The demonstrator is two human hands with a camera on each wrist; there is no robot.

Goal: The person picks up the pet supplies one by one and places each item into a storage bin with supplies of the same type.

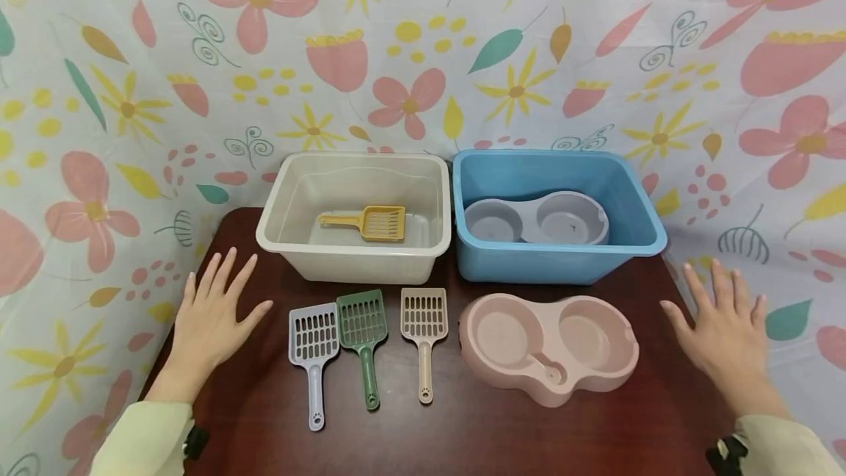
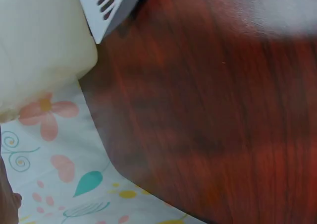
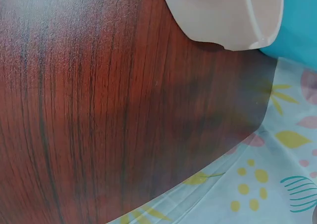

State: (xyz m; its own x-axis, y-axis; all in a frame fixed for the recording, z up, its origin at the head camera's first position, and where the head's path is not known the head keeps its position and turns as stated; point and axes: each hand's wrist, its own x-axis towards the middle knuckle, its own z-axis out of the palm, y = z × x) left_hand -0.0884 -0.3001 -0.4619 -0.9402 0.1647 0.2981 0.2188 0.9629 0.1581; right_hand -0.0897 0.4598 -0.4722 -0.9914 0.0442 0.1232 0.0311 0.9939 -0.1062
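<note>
In the head view my left hand [image 1: 213, 314] is spread with straight fingers at the table's left edge, holding nothing. Nearest to it lies a light grey-blue litter scoop [image 1: 316, 373]. A green litter scoop [image 1: 368, 358] and a beige litter scoop [image 1: 425, 344] lie further right, handles toward me. My right hand [image 1: 723, 336], also spread and holding nothing, is at the right edge. The pink double pet bowl [image 1: 551, 336] is the thing closest to it. Behind stand a cream litter box [image 1: 357, 267] with a yellow scoop [image 1: 380, 224] inside and a blue litter box [image 1: 548, 267] with a grey double bowl [image 1: 529, 215] inside.
The dark reddish-brown wooden table [image 1: 423, 439] carries everything. A flower-printed cloth [image 1: 410, 42] hangs behind and at both sides. The two boxes stand side by side against it. In the left wrist view the table's rounded corner [image 2: 119, 169] shows beside the cloth.
</note>
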